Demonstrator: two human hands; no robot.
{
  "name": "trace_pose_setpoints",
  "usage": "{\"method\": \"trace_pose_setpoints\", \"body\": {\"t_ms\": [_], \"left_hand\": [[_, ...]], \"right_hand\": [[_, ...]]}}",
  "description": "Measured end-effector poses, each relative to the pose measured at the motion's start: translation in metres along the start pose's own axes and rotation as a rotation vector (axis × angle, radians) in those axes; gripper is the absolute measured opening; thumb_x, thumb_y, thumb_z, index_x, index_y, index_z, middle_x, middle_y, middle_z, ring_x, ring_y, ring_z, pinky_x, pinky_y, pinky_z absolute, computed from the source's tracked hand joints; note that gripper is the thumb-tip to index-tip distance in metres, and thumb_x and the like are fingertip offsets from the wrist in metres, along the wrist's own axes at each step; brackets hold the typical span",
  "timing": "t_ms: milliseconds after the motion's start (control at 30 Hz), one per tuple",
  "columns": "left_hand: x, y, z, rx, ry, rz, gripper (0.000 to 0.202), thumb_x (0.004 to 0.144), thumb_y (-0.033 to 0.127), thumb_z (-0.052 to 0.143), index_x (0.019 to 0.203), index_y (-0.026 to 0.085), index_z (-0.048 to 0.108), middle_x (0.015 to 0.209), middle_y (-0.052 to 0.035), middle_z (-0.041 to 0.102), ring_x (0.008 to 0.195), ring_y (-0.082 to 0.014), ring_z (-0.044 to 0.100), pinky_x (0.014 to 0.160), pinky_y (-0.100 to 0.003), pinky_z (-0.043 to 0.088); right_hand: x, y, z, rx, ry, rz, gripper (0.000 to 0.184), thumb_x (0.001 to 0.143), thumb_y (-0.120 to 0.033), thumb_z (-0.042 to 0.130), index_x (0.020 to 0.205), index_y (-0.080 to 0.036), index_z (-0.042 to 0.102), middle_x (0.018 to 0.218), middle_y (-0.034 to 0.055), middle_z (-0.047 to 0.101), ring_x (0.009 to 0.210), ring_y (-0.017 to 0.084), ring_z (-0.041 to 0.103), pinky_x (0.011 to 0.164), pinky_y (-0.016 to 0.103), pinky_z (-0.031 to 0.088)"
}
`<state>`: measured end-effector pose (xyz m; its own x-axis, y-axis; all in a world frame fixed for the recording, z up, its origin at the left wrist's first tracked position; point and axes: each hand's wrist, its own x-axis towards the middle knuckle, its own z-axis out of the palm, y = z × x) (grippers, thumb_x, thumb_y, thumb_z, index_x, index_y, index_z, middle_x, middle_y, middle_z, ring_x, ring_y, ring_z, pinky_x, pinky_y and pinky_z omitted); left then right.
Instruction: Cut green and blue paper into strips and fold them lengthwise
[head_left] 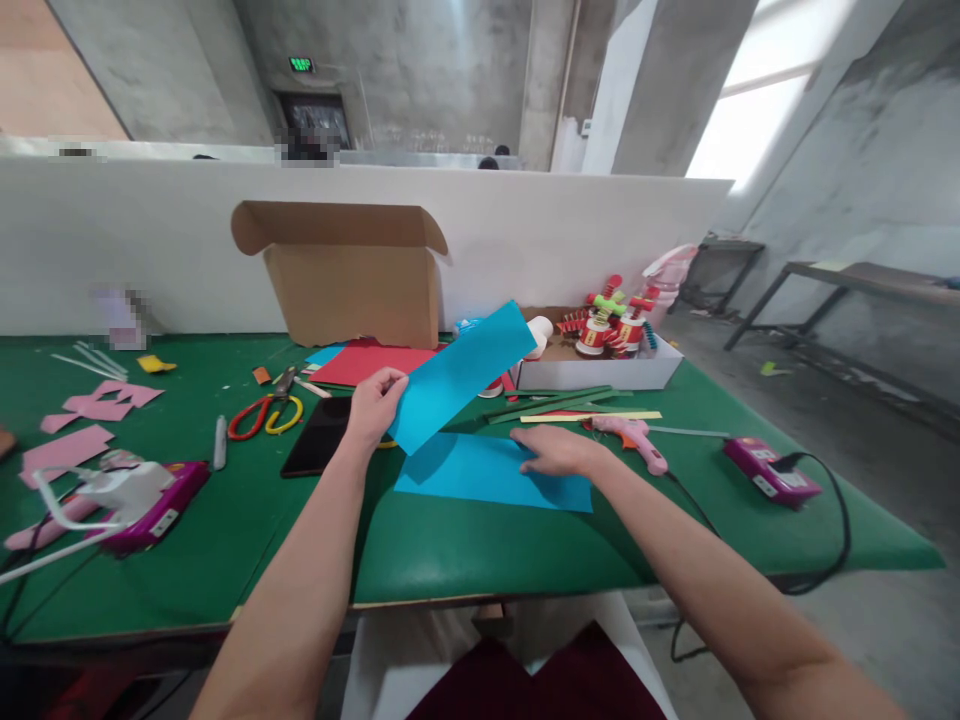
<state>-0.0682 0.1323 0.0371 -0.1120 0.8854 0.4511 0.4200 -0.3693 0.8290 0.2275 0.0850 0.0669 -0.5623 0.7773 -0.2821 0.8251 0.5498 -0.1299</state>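
My left hand [377,405] pinches the near end of a blue sheet of paper [465,375], lifted and slanting up to the right above the table. A second blue sheet [480,475] lies flat on the green table near its front edge. My right hand [559,450] is over the right part of this flat sheet, with fingers and thumb apart, holding nothing. Left of the sheets is a dark tablet [315,440], partly behind my left wrist. Just right of my right hand lies a pink glue gun [632,440].
Scissors [270,405], a red sheet [367,362] and green strips [551,402] lie around. An open cardboard box [352,290] stands at the back, beside a white box [600,374] of red decorations. Purple power boxes sit right [772,473] and left [154,510], with cords.
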Motion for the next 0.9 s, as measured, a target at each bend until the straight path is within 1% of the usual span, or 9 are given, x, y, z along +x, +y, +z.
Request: {"method": "trace_pose_setpoints", "body": {"t_ms": [67,200,367,433,533,667,767,833,900], "left_hand": [[0.0,0.0,-0.001,0.004,0.007,-0.003,0.026,0.076,0.043,0.054,0.075,0.018,0.061,0.064,0.0023,0.056,0.062,-0.0125,0.047,0.058,-0.022,0.037],[0.001,0.0,-0.002,0.013,0.013,-0.013,0.025,0.076,0.043,0.054,0.074,0.018,0.06,0.064,0.0023,0.056,0.062,-0.0126,0.048,0.058,-0.022,0.038],[0.001,0.004,-0.004,-0.019,0.003,-0.02,0.025,0.076,0.042,0.057,0.073,0.018,0.061,0.063,0.0026,0.056,0.063,-0.0122,0.049,0.059,-0.022,0.039],[-0.001,0.007,-0.007,-0.064,-0.08,-0.05,0.026,0.076,0.044,0.058,0.073,0.018,0.061,0.065,0.0024,0.057,0.063,-0.012,0.049,0.059,-0.022,0.04],[-0.006,0.012,-0.01,-0.099,-0.341,-0.166,0.029,0.073,0.048,0.061,0.072,0.018,0.061,0.065,0.0026,0.056,0.06,-0.0115,0.048,0.056,-0.022,0.039],[-0.019,0.02,-0.012,-0.039,-0.589,-0.216,0.031,0.071,0.049,0.062,0.068,0.018,0.06,0.062,0.0027,0.054,0.056,-0.0107,0.045,0.053,-0.022,0.036],[-0.032,0.023,-0.009,0.007,-0.659,-0.167,0.031,0.073,0.048,0.061,0.068,0.018,0.062,0.064,0.0019,0.057,0.057,-0.0115,0.047,0.054,-0.022,0.037],[-0.041,0.024,-0.005,0.051,-0.709,-0.141,0.031,0.073,0.049,0.059,0.068,0.018,0.063,0.062,0.0015,0.058,0.056,-0.0125,0.049,0.054,-0.023,0.039],[-0.05,0.024,0.0,0.114,-0.759,-0.11,0.03,0.073,0.047,0.058,0.065,0.019,0.062,0.059,0.0015,0.058,0.054,-0.0137,0.051,0.053,-0.024,0.041]], "right_hand": [[0.005,0.015,-0.008,-0.017,0.057,0.02,0.039,0.083,-0.024,0.062,0.121,-0.017,0.057,0.118,0.0136,0.066,0.103,0.028,0.063,0.077,0.03,0.044],[0.019,0.054,-0.029,-0.149,0.156,0.228,0.042,0.077,-0.019,0.063,0.119,-0.021,0.06,0.116,0.0109,0.068,0.097,0.029,0.064,0.072,0.032,0.046],[0.025,0.08,-0.041,-0.241,0.313,0.362,0.035,0.077,-0.019,0.063,0.112,-0.015,0.06,0.11,0.0165,0.066,0.101,0.032,0.059,0.078,0.036,0.044],[0.018,0.079,-0.038,-0.244,0.439,0.379,0.031,0.082,-0.022,0.059,0.112,-0.014,0.059,0.112,0.0174,0.063,0.106,0.032,0.056,0.083,0.038,0.042],[-0.003,0.063,-0.026,-0.102,0.663,0.379,0.021,0.09,-0.02,0.044,0.1,-0.015,0.062,0.1,0.0136,0.065,0.097,0.027,0.058,0.085,0.036,0.042],[-0.038,0.015,0.003,0.111,1.011,0.391,0.034,0.098,-0.027,0.03,0.103,-0.016,0.061,0.104,0.0141,0.065,0.101,0.026,0.056,0.092,0.037,0.041],[-0.052,-0.028,0.027,0.273,0.849,0.122,0.037,0.099,-0.033,0.029,0.107,-0.021,0.064,0.104,0.0114,0.067,0.101,0.024,0.059,0.093,0.036,0.044],[-0.054,-0.05,0.04,0.352,0.604,-0.114,0.037,0.098,-0.041,0.036,0.12,-0.024,0.061,0.116,0.0096,0.066,0.11,0.024,0.058,0.098,0.038,0.043],[-0.052,-0.063,0.049,0.355,0.385,-0.295,0.057,0.089,-0.056,0.053,0.136,-0.023,0.051,0.136,0.0107,0.056,0.129,0.028,0.046,0.11,0.044,0.033]]}}
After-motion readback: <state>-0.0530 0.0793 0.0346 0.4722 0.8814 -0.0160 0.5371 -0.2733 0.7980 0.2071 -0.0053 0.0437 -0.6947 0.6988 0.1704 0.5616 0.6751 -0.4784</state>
